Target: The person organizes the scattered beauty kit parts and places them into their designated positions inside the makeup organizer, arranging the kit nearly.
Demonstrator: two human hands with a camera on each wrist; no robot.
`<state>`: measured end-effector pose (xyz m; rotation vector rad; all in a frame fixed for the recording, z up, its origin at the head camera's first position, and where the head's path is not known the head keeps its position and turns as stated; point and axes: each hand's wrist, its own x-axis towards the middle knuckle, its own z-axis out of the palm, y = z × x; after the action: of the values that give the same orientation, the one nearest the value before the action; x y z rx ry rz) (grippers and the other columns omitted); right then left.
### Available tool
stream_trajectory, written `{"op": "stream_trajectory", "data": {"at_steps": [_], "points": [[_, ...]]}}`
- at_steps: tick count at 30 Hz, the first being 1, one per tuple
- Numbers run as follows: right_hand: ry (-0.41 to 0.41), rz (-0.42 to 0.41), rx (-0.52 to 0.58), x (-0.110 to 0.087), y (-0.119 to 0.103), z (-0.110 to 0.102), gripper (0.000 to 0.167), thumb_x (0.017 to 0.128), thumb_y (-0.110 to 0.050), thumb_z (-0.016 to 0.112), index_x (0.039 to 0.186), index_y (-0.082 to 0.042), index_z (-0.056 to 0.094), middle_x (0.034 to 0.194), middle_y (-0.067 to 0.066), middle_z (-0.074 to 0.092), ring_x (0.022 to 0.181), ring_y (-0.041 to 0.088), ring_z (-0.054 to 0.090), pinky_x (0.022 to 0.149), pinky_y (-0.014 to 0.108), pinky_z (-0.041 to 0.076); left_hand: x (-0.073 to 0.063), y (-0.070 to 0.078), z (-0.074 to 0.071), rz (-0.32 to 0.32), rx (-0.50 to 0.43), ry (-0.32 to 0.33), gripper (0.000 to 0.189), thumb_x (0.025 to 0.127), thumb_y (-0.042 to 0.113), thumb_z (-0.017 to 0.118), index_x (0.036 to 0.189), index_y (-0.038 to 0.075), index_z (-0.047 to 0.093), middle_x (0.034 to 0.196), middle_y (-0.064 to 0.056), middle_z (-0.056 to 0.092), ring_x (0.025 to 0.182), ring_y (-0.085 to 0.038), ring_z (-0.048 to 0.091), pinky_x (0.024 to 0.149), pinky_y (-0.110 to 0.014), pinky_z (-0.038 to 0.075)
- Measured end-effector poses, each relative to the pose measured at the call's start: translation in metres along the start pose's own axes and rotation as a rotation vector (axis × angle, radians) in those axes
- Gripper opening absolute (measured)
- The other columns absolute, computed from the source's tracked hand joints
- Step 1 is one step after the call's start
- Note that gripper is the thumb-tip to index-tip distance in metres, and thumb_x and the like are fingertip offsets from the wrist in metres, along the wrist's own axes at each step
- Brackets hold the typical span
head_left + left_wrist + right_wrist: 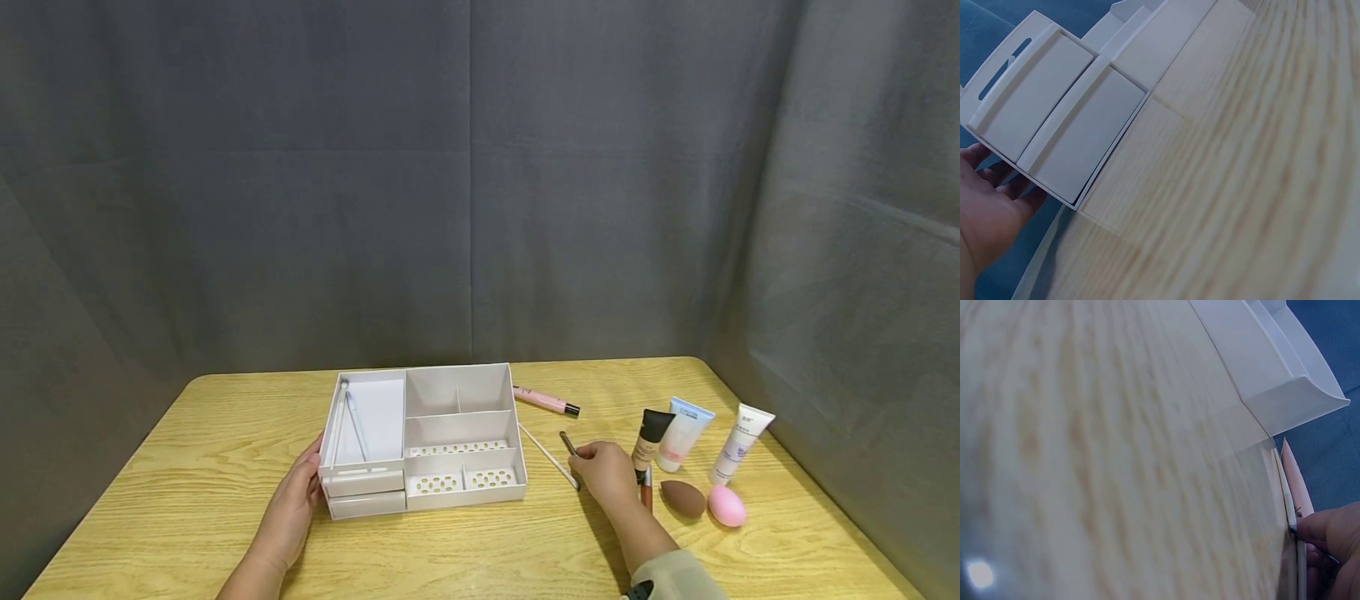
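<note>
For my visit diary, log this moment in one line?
left hand: touches white organizer; right hand: pinches thin dark stick; pink tube: on table

Two hands: one left hand (288, 500), one right hand (606, 475). One table (450, 558). One organizer (467, 500), with two drawers (366, 482) and six open compartments. Four tubes: one pink tube (542, 400), one black-capped tube (646, 448), one blue tube (681, 442), one white tube (740, 446). Two sponges: one brown sponge (683, 498), one pink sponge (727, 506). Five sticks: two thin sticks (357, 425) in one compartment, one white stick (547, 455), one dark stick (567, 442) between fingers, and one reddish stick (647, 492), partly hidden.
</note>
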<state>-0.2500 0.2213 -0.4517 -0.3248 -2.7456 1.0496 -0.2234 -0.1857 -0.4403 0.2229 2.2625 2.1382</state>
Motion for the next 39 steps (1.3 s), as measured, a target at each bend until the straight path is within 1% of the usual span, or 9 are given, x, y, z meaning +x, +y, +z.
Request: {"op": "stream_trajectory", "data": {"at_steps": [2,5,13,17,23,29,31,36,39], "points": [[0.002,0.001,0.004,0.0,0.0,0.0,0.018,0.088,-0.015,0.069,0.097,-0.002,0.076,0.1,0.018,0.074,0.077,0.021,0.064,0.056,0.027,0.043,0.0,0.0,0.0,-0.001,0.003,-0.001,0.062,0.107,0.04,0.016,0.156,0.001,0.013,0.162,-0.022,0.016,0.106,0.029,0.037,0.092,0.0,0.032],[0.006,0.008,0.007,-0.001,0.0,0.0,0.019,0.088,-0.016,0.068,0.099,-0.003,0.076,0.101,0.018,0.074,0.077,0.02,0.064,0.057,0.026,0.043,0.0,0.0,0.0,0.002,0.002,-0.001,0.062,0.108,0.039,0.016,0.156,0.001,0.013,0.162,-0.023,0.016,0.106,0.029,0.037,0.092,0.0,0.032],[0.033,0.015,0.029,0.0,-0.005,-0.002,0.024,0.089,-0.021,0.066,0.104,-0.004,0.076,0.105,0.016,0.074,0.091,0.028,0.067,0.064,0.03,0.047,0.0,0.0,0.0,0.009,0.007,0.0,0.062,0.107,0.039,0.016,0.156,0.001,0.013,0.161,-0.023,0.017,0.106,0.028,0.038,0.091,0.0,0.033],[0.043,0.015,0.063,0.0,-0.012,-0.004,0.026,0.09,-0.023,0.066,0.106,-0.004,0.075,0.102,0.015,0.074,0.088,0.026,0.065,0.064,0.03,0.046,0.0,0.001,0.0,0.0,0.001,0.007,0.061,0.107,0.038,0.016,0.156,0.001,0.013,0.161,-0.023,0.017,0.105,0.027,0.039,0.09,0.0,0.034],[0.046,0.004,0.101,-0.001,-0.026,-0.008,0.028,0.09,-0.023,0.067,0.108,-0.004,0.075,0.102,0.014,0.073,0.084,0.023,0.064,0.063,0.029,0.046,0.0,0.001,0.001,-0.008,-0.005,0.019,0.061,0.107,0.037,0.017,0.156,0.001,0.014,0.161,-0.023,0.017,0.104,0.027,0.04,0.09,0.0,0.035],[0.065,-0.013,0.146,0.0,-0.043,-0.012,0.028,0.088,-0.024,0.069,0.107,-0.004,0.075,0.095,0.012,0.073,0.08,0.021,0.06,0.063,0.027,0.045,0.0,0.001,0.0,-0.013,-0.001,0.02,0.06,0.107,0.037,0.017,0.156,0.001,0.014,0.162,-0.023,0.016,0.104,0.028,0.038,0.091,0.0,0.033],[0.065,-0.016,0.158,0.0,-0.049,-0.014,0.028,0.089,-0.024,0.069,0.107,-0.003,0.075,0.095,0.012,0.073,0.08,0.02,0.059,0.063,0.027,0.044,0.001,0.001,0.0,-0.015,0.001,0.022,0.06,0.108,0.036,0.016,0.156,0.001,0.014,0.162,-0.023,0.016,0.104,0.028,0.038,0.091,0.0,0.033],[0.054,-0.005,0.205,-0.001,-0.066,-0.016,0.028,0.09,-0.023,0.069,0.108,-0.002,0.074,0.103,0.015,0.072,0.086,0.022,0.061,0.067,0.029,0.049,0.0,0.001,0.0,-0.016,0.002,0.027,0.059,0.108,0.035,0.016,0.156,0.001,0.014,0.161,-0.024,0.017,0.104,0.027,0.039,0.09,0.0,0.034],[0.056,-0.004,0.244,-0.002,-0.076,-0.015,0.026,0.09,-0.021,0.068,0.107,-0.002,0.074,0.104,0.015,0.072,0.09,0.023,0.063,0.071,0.032,0.051,-0.001,0.002,0.001,-0.018,0.007,0.025,0.06,0.107,0.037,0.017,0.156,0.002,0.014,0.161,-0.022,0.018,0.104,0.026,0.04,0.089,0.0,0.035]]}}
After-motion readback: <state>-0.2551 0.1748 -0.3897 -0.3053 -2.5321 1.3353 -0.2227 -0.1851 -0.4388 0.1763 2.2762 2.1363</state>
